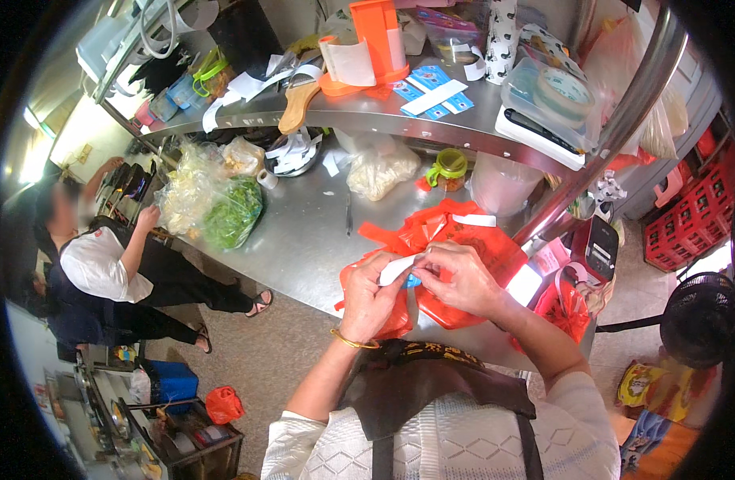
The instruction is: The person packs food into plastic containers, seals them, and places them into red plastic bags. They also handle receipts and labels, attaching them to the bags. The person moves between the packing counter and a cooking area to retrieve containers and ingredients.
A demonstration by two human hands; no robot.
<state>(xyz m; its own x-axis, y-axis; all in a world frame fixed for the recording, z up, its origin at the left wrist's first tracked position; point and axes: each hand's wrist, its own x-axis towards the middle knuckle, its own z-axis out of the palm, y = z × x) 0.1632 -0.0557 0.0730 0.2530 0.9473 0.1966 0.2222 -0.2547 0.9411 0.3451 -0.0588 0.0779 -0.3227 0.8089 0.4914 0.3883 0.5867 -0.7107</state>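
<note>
My left hand [370, 294] holds a white paper slip [397, 270] between thumb and fingers, with a small blue piece showing beneath it. My right hand [457, 279] pinches the slip's right end; its fingertips meet the left hand's. Below both hands lie red plastic bags [481, 246] on the steel table [295, 240]. Another white strip [474, 220] rests on the bags' upper part. A dark pen [349, 214] lies on the table up and left of the hands.
Bagged greens [232, 213] lie at the table's left. The shelf [355, 111] above bears an orange dispenser [364, 48], blue packets [430, 78] and a wooden-handled brush [300, 102]. A red machine [599, 249] stands right. Another person [109, 258] stands left. A black fan [700, 321] is at far right.
</note>
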